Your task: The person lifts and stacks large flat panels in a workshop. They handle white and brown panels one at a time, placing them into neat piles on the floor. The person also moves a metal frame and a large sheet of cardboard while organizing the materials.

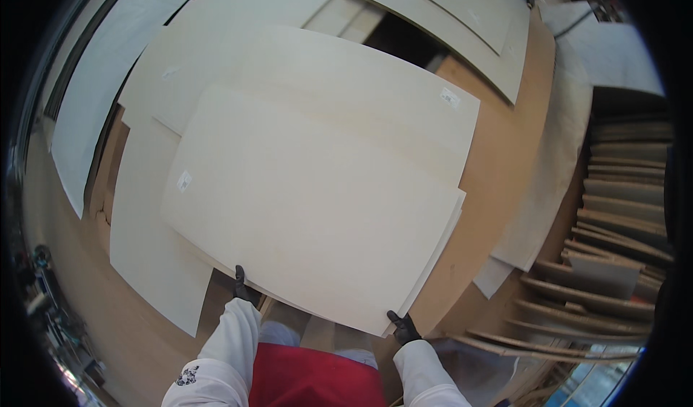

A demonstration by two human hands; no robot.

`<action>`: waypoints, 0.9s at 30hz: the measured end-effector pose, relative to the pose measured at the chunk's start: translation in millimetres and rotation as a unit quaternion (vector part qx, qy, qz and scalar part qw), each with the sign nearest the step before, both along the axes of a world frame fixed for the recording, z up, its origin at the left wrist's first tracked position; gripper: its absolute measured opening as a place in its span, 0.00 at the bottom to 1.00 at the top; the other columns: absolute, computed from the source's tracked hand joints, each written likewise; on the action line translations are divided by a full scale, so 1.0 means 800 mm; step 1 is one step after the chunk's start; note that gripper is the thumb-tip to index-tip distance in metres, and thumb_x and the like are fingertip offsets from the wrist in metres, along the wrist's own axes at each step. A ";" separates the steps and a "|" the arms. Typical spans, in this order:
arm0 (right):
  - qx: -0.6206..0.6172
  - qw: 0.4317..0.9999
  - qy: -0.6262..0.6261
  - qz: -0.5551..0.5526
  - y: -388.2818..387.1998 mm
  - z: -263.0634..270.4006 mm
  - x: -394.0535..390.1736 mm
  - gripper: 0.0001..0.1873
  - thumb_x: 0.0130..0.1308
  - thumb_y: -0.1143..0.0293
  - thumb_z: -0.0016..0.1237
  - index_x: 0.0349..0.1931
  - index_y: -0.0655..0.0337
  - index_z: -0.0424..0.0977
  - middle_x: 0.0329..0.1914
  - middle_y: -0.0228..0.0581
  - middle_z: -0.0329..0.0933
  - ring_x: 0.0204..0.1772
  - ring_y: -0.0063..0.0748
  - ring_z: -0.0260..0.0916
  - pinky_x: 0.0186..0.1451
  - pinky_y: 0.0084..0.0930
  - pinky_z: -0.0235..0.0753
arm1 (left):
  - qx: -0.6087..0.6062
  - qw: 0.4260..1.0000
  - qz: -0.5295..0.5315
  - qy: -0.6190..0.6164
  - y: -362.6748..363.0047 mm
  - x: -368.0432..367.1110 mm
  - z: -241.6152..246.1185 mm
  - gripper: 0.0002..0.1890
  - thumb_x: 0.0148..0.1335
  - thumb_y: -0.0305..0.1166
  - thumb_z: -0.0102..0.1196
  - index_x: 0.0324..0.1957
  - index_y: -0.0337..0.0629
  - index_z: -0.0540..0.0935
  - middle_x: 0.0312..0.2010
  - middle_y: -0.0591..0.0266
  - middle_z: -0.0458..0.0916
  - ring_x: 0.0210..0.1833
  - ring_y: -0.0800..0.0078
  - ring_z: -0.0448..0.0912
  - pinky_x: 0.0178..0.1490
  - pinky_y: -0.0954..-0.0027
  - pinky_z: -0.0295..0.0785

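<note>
A large pale flat panel [308, 201] with a small printed label lies before me, on top of other panels. My left hand [244, 286], in a black glove, grips its near edge with the thumb on top. At the near right corner my right hand [403, 327], gloved too, holds the panel between thumb and fingers. The fingers of both hands are hidden under the edge. Beneath and beyond it lies another pale panel [433, 131] with a label near its far right corner. A further pale panel [157, 244] extends out to the left.
Brown board [487, 152] lies right of the panels. Many thin boards [622, 201] stand in a rack at the right. Whitish sheeting [113, 55] covers something at the far left. More panels [476, 6] lie at the back; a person's gloved hand [530, 1] shows at the top right.
</note>
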State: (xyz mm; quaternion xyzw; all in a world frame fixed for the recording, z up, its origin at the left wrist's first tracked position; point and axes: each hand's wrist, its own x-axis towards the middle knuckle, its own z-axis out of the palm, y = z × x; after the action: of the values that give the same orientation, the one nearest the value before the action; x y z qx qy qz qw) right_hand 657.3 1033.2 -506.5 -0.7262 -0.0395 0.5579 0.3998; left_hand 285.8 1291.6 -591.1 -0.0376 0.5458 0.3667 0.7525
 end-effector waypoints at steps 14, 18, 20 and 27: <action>0.054 0.932 0.148 -0.326 -0.275 -0.065 0.012 0.27 0.60 0.72 0.51 0.60 0.58 0.59 0.57 0.37 0.66 0.56 0.35 0.65 0.56 0.32 0.67 | -0.021 0.996 -0.020 -0.084 -0.175 0.107 0.059 0.29 0.59 0.50 0.51 0.56 0.43 0.67 0.54 0.60 0.71 0.58 0.61 0.68 0.62 0.54 0.63; -0.004 0.964 0.002 -0.265 -0.345 -0.084 0.049 0.17 0.59 0.70 0.53 0.48 0.61 0.69 0.45 0.37 0.74 0.50 0.36 0.70 0.51 0.36 0.71 | -0.041 0.994 -0.030 -0.100 -0.219 0.131 0.027 0.29 0.58 0.50 0.52 0.56 0.43 0.67 0.53 0.61 0.72 0.57 0.62 0.69 0.61 0.57 0.64; 0.021 0.929 0.097 -0.356 -0.344 -0.077 0.077 0.18 0.58 0.70 0.52 0.49 0.61 0.69 0.46 0.38 0.73 0.47 0.35 0.70 0.50 0.33 0.71 | -0.017 0.995 -0.051 -0.081 -0.240 0.141 0.019 0.32 0.59 0.52 0.49 0.59 0.43 0.63 0.57 0.59 0.67 0.61 0.61 0.64 0.64 0.56 0.59; 0.086 0.902 0.155 -0.393 -0.255 0.013 0.117 0.23 0.59 0.71 0.50 0.55 0.61 0.64 0.49 0.39 0.72 0.49 0.36 0.69 0.49 0.35 0.72 | 0.030 0.999 -0.021 -0.023 -0.264 0.200 0.054 0.30 0.60 0.48 0.51 0.58 0.42 0.62 0.53 0.60 0.70 0.57 0.64 0.68 0.61 0.59 0.64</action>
State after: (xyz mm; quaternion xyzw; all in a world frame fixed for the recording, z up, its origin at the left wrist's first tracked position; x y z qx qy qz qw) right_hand 750.9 829.5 -496.0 -0.5500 0.2635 0.4554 0.6486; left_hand 445.8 1080.6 -547.5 -0.0114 0.5180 0.3659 0.7731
